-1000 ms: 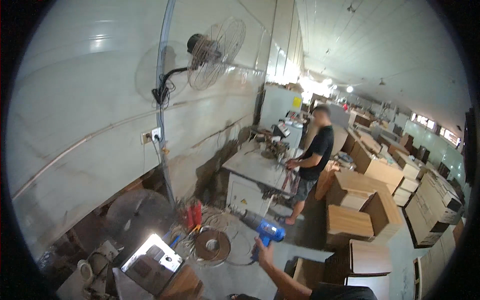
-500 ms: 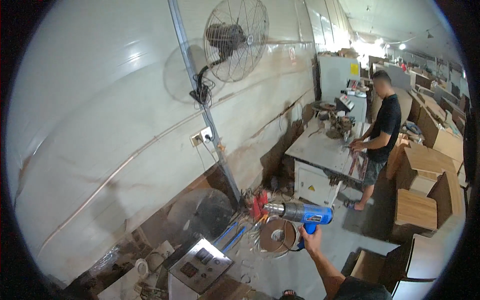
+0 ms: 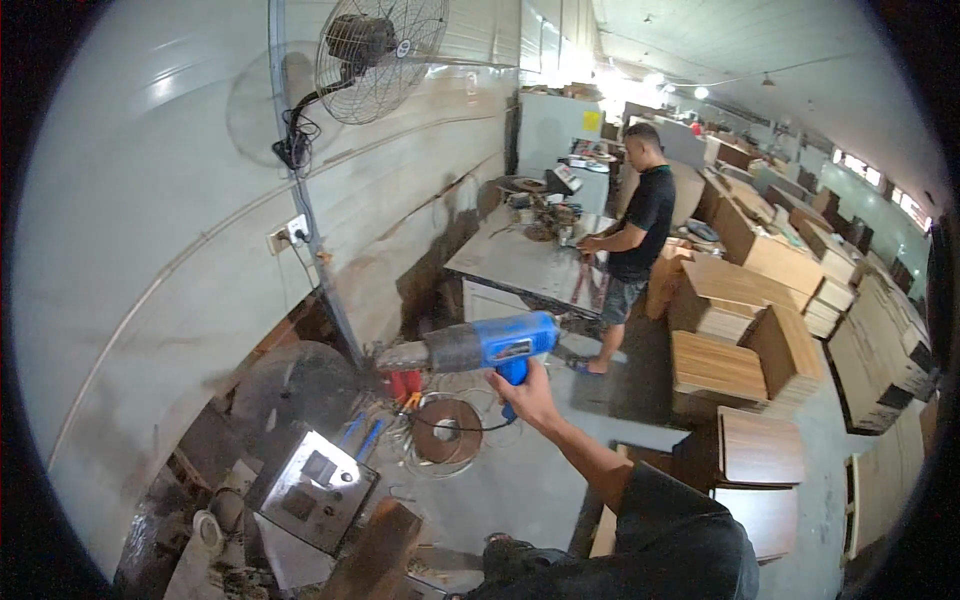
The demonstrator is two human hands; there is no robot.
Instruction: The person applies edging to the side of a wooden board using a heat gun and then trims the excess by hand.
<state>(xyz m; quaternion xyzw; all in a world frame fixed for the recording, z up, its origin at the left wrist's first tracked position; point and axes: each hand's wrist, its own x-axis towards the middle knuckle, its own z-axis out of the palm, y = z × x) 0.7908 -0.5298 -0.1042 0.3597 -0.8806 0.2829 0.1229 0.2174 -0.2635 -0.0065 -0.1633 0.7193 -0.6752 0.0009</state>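
My right hand (image 3: 528, 396) is closed around the handle of a blue heat gun (image 3: 497, 342), raised in front of me. Its dark barrel and metal nozzle point to the left, and a cord runs down from the handle. Behind and below it lies a brown reel (image 3: 447, 431) on the grey floor, with loose wire around it. A red object (image 3: 403, 384) shows just under the nozzle. My left hand is out of the picture.
At lower left sits a metal control box (image 3: 318, 490) beside clutter. A wall fan (image 3: 375, 50) hangs upper left. Another person (image 3: 650, 215) stands at a white machine table (image 3: 520, 262). Wooden panels (image 3: 722, 365) are stacked along the right.
The view has turned to the right, so the wall, fan and table sit farther left. The heat gun, still in my right hand, has shifted left and up and looks larger.
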